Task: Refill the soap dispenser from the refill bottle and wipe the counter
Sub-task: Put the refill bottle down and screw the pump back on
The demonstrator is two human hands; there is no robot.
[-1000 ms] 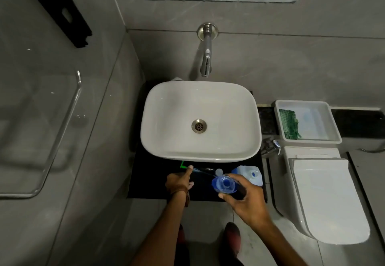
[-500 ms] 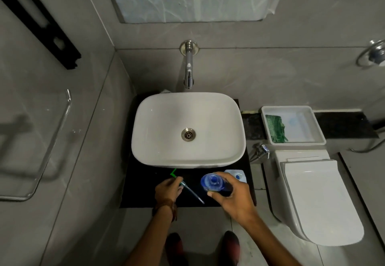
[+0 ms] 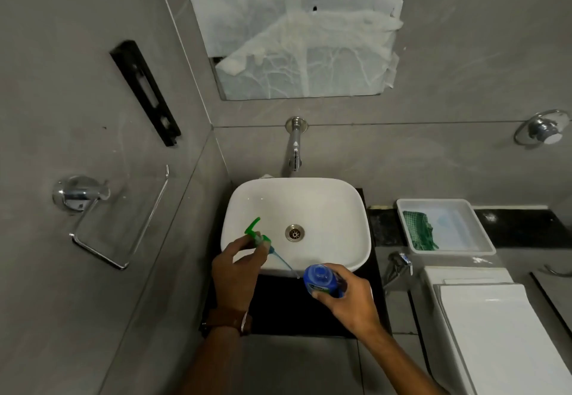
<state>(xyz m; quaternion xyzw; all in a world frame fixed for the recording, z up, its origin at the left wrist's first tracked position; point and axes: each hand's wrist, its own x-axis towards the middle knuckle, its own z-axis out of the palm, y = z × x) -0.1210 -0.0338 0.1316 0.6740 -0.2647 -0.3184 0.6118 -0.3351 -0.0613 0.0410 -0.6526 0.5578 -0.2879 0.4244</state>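
Left hand pinched green pump head over basin's front edge, right hand gripped open blue soap dispenser, green cloth lay in white tray.

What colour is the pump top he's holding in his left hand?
Green, clearest in the head view: the pump top held by the left hand.

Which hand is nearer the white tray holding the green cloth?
Right. The right hand holds the blue bottle, nearer the tray; the left hand is farther left.
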